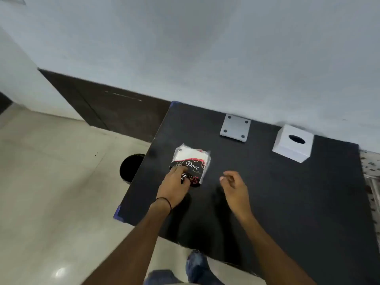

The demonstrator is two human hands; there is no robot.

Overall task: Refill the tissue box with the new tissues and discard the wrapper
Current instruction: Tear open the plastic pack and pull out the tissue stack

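A black tabletop (267, 192) stands against a pale wall (205, 48), its left edge overhanging a light tiled floor (51, 182). Dark panelling (107, 105) runs along the foot of the wall to the left. A round black bin (131, 167) sits on the floor just beside the tabletop's left edge, partly hidden under it.

The pack of tissues (191, 163), still in its clear and black wrapper, lies flat near the left side of the tabletop. The left hand (174, 186) rests on the pack's near end, fingers curled on the wrapper; it seems to be pinching it, though motion blur makes the grip hard to judge. The right hand (234, 186) hovers open and empty just to the right of the pack, not touching it.

The white tissue box (293, 146), its oval slot facing up, stands at the far edge by the wall, well apart from the pack. A grey square plate (235, 127) lies between them near the wall. The middle and right of the tabletop are bare.
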